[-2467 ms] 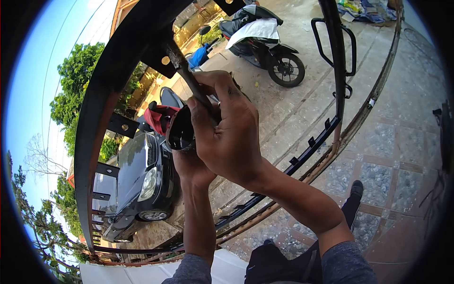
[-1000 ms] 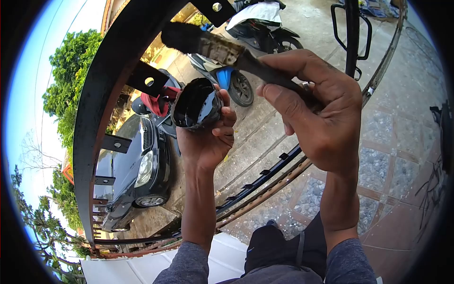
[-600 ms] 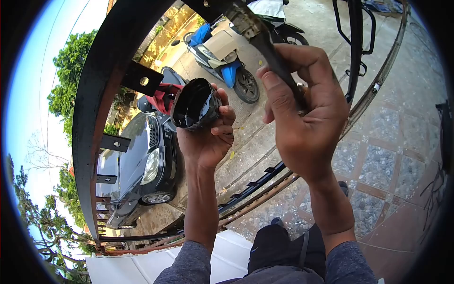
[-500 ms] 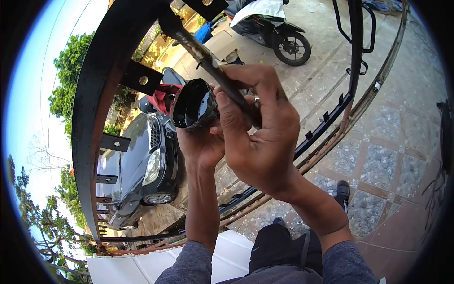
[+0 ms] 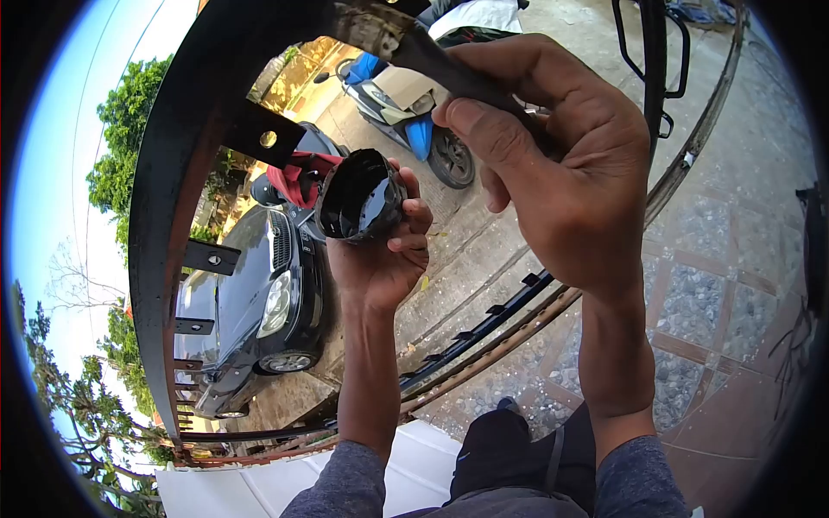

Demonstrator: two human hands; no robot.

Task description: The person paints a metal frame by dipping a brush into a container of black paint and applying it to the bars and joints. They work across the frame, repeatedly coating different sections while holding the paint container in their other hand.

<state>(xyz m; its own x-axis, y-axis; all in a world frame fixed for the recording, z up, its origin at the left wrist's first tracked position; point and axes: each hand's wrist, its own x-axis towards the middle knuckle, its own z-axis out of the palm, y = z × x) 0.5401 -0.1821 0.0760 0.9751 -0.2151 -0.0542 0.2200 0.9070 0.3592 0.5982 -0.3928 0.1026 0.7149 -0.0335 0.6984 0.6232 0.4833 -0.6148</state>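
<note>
My left hand (image 5: 380,272) is wrapped around a small paint-smeared cup (image 5: 338,192), its mouth tilted toward me. Glossy black paint (image 5: 373,205) shows inside. Held up at the right, my right hand (image 5: 574,164) grips the dark handle of a paintbrush (image 5: 445,71) between thumb and fingers. The brush's worn, stained metal band (image 5: 370,31) points up and left, overlapping the top of a black metal frame (image 5: 164,224); its bristles are lost against the dark metal. Flat tabs with holes (image 5: 266,138) stick out from the frame's inner side.
Beyond the frame are a parked dark car (image 5: 259,285), a blue and white motorbike (image 5: 401,112) and a red cloth (image 5: 302,177). A lower rail (image 5: 484,324) curves across the paving. White panels (image 5: 250,479) lie near my legs.
My right hand has moved from beside the cup up and right, taking the paintbrush to the frame's upper bar. My left hand and the cup have barely moved.
</note>
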